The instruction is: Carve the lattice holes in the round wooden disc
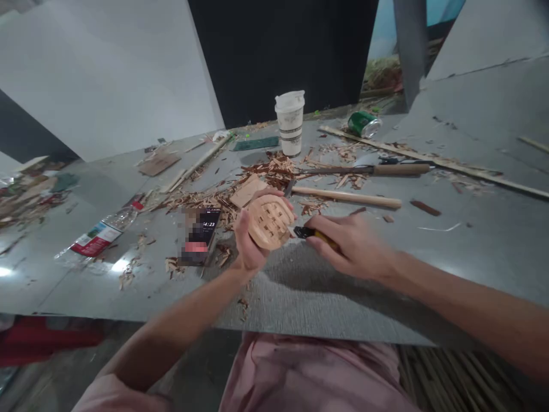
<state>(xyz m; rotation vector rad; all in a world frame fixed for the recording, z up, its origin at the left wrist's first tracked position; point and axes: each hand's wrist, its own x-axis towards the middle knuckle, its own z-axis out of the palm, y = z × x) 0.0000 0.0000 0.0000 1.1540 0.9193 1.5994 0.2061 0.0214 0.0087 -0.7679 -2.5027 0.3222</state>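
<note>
My left hand is closed round a rounded piece of pale carved wood with a grid of cuts in its face, held upright above the grey table. My right hand is closed on a small knife with a yellow and black handle. Its tip touches the right edge of the carved wood. Wood shavings lie scattered behind my hands.
A phone lies left of the carving. Behind stand a lidded paper cup and a green can on its side. A wooden dowel, a long-handled tool, a thin strip and a plastic bottle lie about.
</note>
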